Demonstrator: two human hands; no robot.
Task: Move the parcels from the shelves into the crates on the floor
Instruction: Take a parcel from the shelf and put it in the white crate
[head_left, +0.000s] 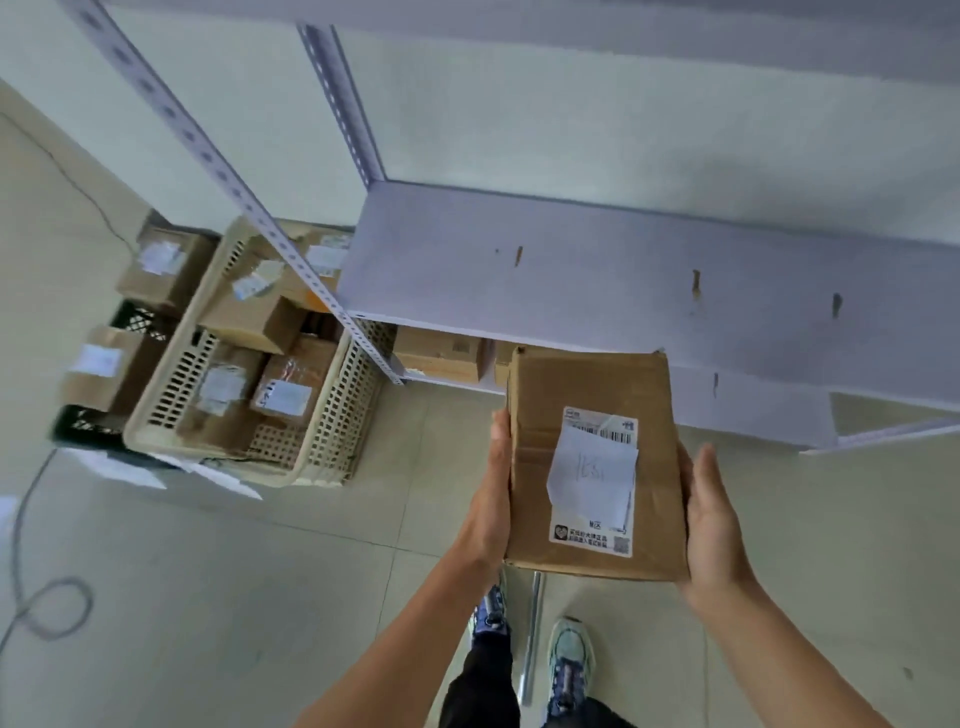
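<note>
Cardboard parcel (592, 462) is held in mid-air in front of the white metal shelf (597, 280), above the tiled floor (311, 571). It is clamped between both hands: left hand (493, 493) pressed flat on its left side, right hand (714, 514) on its right side, fingers wrapped under. A shipping label (595, 480) with barcode faces up, partly covered by a loose white slip with handwriting, not legible. Shelf board nearest the parcel is bare. Lower shelf level carries further cardboard boxes (441, 353), partly hidden. Beige lattice crate (332, 415) sits on the floor to the left, loaded with several labelled parcels. Black crate (93, 421) lies just beside it, also holding boxes. Grey cable (31, 571) is looped on the floor at far left
</note>
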